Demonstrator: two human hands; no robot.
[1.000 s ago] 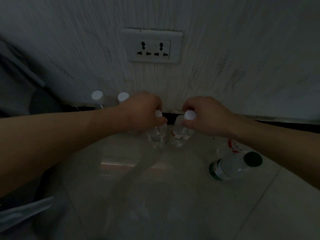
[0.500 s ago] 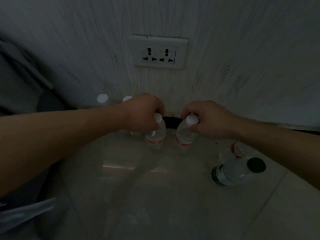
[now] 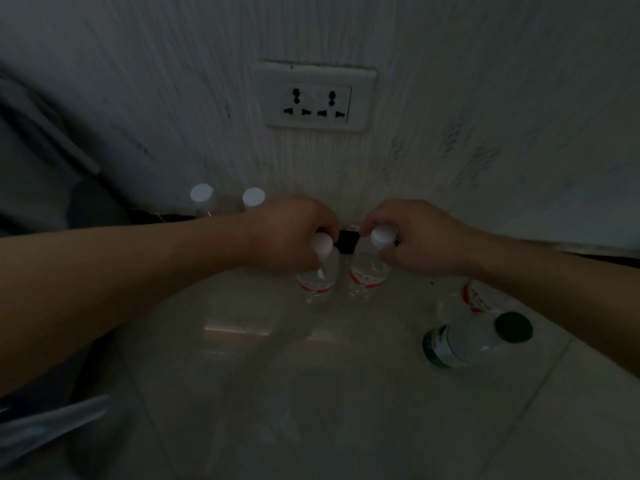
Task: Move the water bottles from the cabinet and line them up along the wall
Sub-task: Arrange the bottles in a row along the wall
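Two water bottles gripped by their necks at the wall (image 3: 485,98).
Left hand (image 3: 291,237) grips the left bottle (image 3: 320,282), right hand (image 3: 419,233) the right bottle (image 3: 367,275) (both white-capped, red-labelled).

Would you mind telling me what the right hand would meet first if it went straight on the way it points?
Likely the left hand and the white-capped bottle it grips, just across a narrow gap, though depth is unclear.
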